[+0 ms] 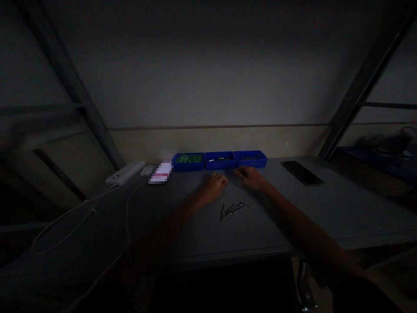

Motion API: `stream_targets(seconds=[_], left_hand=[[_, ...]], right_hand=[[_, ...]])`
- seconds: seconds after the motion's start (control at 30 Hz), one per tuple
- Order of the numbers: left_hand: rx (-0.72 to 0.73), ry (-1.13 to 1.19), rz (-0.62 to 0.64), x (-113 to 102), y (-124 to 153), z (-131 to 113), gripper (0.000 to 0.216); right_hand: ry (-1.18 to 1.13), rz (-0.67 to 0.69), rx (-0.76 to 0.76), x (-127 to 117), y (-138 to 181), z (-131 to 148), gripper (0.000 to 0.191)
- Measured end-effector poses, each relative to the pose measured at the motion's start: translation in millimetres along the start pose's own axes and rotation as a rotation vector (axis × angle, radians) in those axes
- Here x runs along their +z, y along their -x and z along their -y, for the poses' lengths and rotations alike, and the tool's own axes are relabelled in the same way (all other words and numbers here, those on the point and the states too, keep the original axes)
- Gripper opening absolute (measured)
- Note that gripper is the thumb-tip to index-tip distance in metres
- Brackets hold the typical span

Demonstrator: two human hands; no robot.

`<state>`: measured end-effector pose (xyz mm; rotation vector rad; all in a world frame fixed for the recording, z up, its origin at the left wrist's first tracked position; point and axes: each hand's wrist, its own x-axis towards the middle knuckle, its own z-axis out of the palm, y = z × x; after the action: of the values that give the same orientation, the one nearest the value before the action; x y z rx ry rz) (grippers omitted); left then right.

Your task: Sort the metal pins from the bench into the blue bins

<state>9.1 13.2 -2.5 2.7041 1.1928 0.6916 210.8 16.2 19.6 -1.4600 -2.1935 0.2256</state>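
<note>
My left hand (213, 187) is closed just above the grey table, with its fingers curled together. A tiny bright glint shows at its fingertips, too small to name. My right hand (250, 176) is closed too, its fingers pinched in front of the right blue bin (250, 163). Whatever it may hold is hidden. Nearer to me lies a loose pile of slim metal pin-like pieces (233, 210). One more thin piece (255, 194) rests under my right wrist. The middle blue bin (220, 164) contains small metal parts, and the left blue bin (189, 166) contains something green.
On the right of the table (182, 234) lies a dark phone (302, 173). A lit phone (160, 173) and a white power bank (126, 172) sit on the left. White cables (127, 217) trail from there over the front edge. A wall stands behind the bins.
</note>
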Motion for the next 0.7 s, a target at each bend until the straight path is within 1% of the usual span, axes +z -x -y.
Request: stream_targets(seconds=[0.07, 0.17, 0.3, 0.43, 0.5, 0.57, 0.7], left_hand=[[-0.034, 0.054, -0.060, 1.3, -4.4, 9.3, 0.018], [-0.096, 0.128, -0.111, 0.2, -5.3, 18.6, 0.019], [-0.139, 0.201, -0.139, -3.1, -1.8, 18.2, 0.020], [-0.178, 0.331, -0.180, -2.8, -1.3, 11.3, 0.016], [-0.197, 0.392, -0.204, -2.0, -0.8, 8.6, 0.018], [-0.183, 0.409, -0.222, -2.4, 0.9, 6.2, 0.019], [-0.111, 0.343, -0.235, -9.3, 6.1, 1.0, 0.010]], right_hand=[[-0.064, 0.045, -0.113, 6.4, 2.7, 12.6, 0.022], [-0.047, 0.076, -0.170, 12.6, 4.7, 26.9, 0.017], [0.048, 0.074, -0.155, 16.0, 7.3, 34.2, 0.021], [0.087, 0.028, -0.170, 13.9, 8.9, 34.1, 0.026], [0.056, 0.010, -0.176, 12.0, 9.3, 33.4, 0.027], [-0.005, -0.013, -0.153, 10.5, 9.9, 33.5, 0.029], [-0.127, -0.044, -0.102, 9.5, 12.2, 37.5, 0.030]])
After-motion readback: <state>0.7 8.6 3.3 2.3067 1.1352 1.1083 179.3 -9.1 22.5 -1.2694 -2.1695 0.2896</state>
